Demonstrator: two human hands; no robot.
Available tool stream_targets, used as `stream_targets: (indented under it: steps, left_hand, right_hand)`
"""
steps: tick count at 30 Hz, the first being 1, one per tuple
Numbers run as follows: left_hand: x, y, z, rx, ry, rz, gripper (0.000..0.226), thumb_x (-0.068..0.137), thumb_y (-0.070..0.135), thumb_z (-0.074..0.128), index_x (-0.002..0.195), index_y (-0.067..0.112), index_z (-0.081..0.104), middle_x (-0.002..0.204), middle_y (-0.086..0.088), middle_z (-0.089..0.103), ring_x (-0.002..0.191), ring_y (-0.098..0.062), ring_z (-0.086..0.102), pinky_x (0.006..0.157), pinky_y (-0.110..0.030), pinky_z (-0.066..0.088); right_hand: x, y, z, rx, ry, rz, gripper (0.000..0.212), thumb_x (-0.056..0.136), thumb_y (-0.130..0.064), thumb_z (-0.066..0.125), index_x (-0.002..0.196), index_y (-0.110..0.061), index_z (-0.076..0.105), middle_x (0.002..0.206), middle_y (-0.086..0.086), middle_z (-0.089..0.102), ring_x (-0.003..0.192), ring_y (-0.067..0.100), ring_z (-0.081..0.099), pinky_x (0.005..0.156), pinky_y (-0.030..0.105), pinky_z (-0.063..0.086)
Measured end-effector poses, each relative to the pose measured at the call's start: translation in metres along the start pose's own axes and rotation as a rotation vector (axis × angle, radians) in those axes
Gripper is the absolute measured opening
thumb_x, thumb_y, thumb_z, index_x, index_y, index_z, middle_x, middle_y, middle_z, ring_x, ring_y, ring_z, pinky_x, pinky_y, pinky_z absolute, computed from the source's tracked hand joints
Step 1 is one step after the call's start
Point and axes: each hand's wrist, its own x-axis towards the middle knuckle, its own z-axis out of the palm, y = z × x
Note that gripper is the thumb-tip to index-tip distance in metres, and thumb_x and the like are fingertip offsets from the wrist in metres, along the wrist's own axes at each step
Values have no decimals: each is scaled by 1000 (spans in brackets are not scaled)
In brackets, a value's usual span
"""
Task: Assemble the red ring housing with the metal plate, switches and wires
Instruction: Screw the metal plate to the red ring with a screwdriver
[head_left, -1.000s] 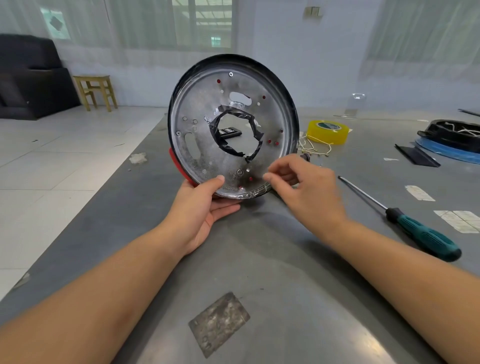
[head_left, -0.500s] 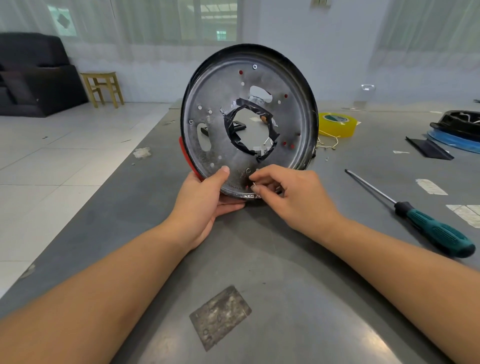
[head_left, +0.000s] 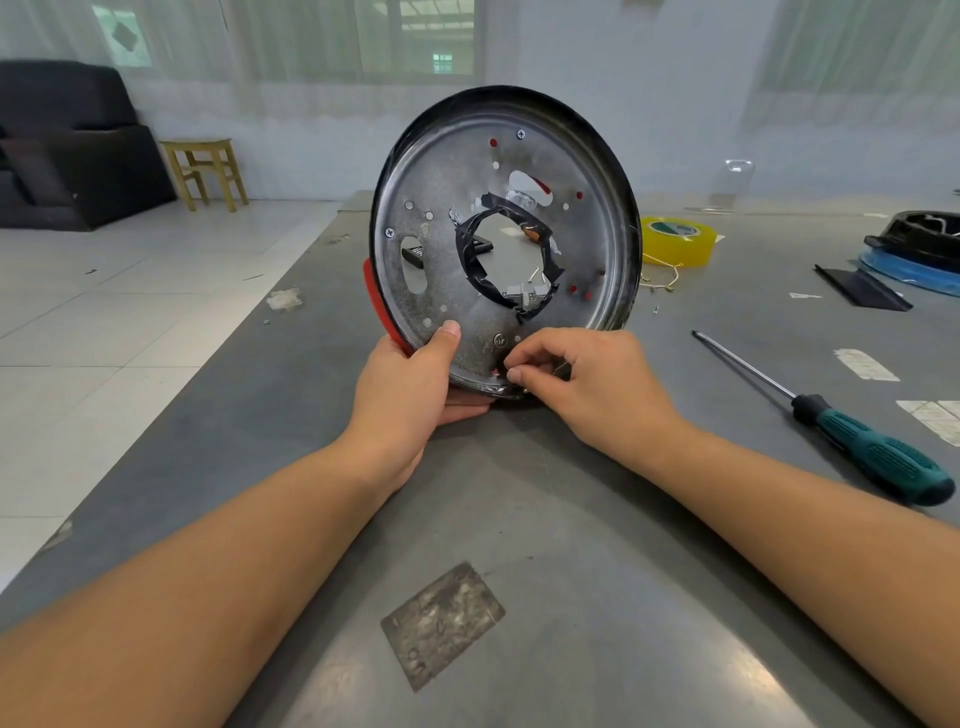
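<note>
Propping the metal plate (head_left: 498, 249) upright on the table (head_left: 571, 519), the left hand (head_left: 415, 384) is gripping its lower rim, steadying it while the right hand (head_left: 587, 384) is pinching something tiny against that edge.

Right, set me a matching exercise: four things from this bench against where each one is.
Things:
1. metal plate
2. screwdriver
3. tape roll
4. wooden stool

Places:
A. on the floor by the far wall
B. flat on the table to the right of the hands
C. held upright on edge in the left hand
D. on the table behind the plate's right edge

Pairs: 1-C, 2-B, 3-D, 4-A
</note>
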Motion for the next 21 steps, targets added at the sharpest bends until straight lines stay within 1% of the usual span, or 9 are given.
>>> stream_targets:
  steps: [2, 3, 4, 6, 8, 10, 12, 16, 21]
  left_hand:
    - [0, 0, 0, 5, 3, 1, 25, 107, 27, 61, 128, 12, 61, 106, -16, 80, 82, -37, 80, 74, -47, 66]
    - [0, 0, 1, 4, 5, 1, 25, 107, 26, 61, 128, 13, 61, 106, -16, 80, 82, -37, 80, 74, -47, 66]
    - [0, 0, 1, 5, 5, 2, 25, 107, 26, 61, 128, 13, 62, 105, -16, 80, 82, -37, 80, 74, -47, 66]
    - [-1, 0, 1, 4, 6, 3, 24, 107, 26, 61, 128, 14, 62, 105, -16, 80, 81, -37, 80, 73, -47, 66]
    - [-1, 0, 2, 1, 9, 4, 25, 106, 25, 62, 128, 13, 61, 105, -16, 79, 80, -37, 80, 72, -46, 66]
    - [-1, 0, 2, 2, 14, 3, 26, 106, 25, 62, 129, 13, 61, 106, -17, 79, 80, -37, 80, 71, -46, 66]
    - [-1, 0, 2, 4, 19, 7, 26, 106, 25, 63, 129, 13, 61, 108, -17, 79, 81, -37, 80, 71, -46, 66]
    - [-2, 0, 2, 19, 27, 16, 27, 105, 26, 64, 128, 13, 62, 110, -16, 78, 81, -35, 80, 73, -48, 66]
    - [-1, -1, 2, 28, 38, 16, 29, 104, 27, 65, 129, 13, 60, 115, -16, 76, 82, -35, 80, 73, -48, 66]
  right_hand:
    - [1, -1, 1, 17, -1, 4, 7, 88, -20, 78, 95, -22, 80, 83, -12, 74, 80, 6, 67, 74, 20, 52]
    - [1, -2, 1, 20, -3, -5, 7, 88, -21, 79, 94, -22, 80, 83, -12, 74, 79, 6, 66, 74, 20, 52]
    - [2, -3, 2, 18, -5, -22, 7, 87, -21, 79, 94, -22, 80, 84, -11, 73, 79, 7, 66, 76, 23, 52]
    - [2, -4, 4, -18, 2, -53, 5, 87, -26, 79, 91, -26, 80, 89, -12, 70, 85, 8, 63, 85, 34, 49]
    - [3, -5, 6, -68, 25, -33, 2, 87, -34, 78, 89, -35, 79, 91, -16, 67, 96, 11, 59, 93, 40, 39]
    - [3, -4, 7, -74, 43, -3, 2, 87, -38, 77, 87, -40, 78, 91, -18, 66, 100, 11, 57, 94, 39, 31]
    - [3, -3, 8, -64, 51, 14, 3, 86, -39, 78, 85, -42, 77, 90, -20, 65, 100, 9, 57, 92, 36, 27]
    - [3, -2, 9, -48, 51, 29, 5, 86, -40, 78, 83, -44, 76, 90, -22, 65, 100, 7, 55, 93, 37, 27]
    - [4, -1, 10, -74, 64, 55, 6, 87, -42, 76, 83, -46, 72, 92, -18, 67, 98, 3, 53, 86, 32, 22]
